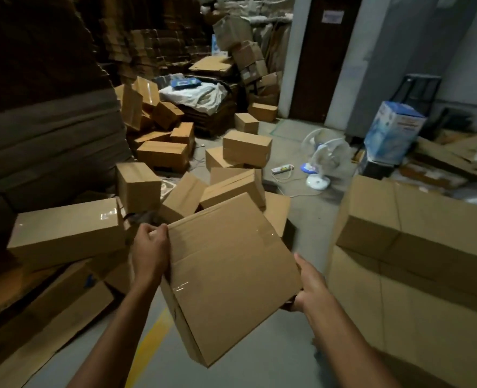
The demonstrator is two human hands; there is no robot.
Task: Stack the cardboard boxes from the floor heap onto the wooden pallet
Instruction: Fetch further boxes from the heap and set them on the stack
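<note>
Box (231,273) is in both hands, off the floor (307,217), tilted with its near corner down, just in front of the heap (184,191). Left hand (150,247) curls over its far left corner; right hand (310,287) wraps under its right corner. Step looks like carry: pick done, placement not yet. Next move likely needs a turn right toward the stacked boxes (416,247), levelling the box, then setting it flush on top. Pallet itself not visible. Box is plain brown, closed, clear tape along the seam, flat, squarish, no visible crushing.
</note>
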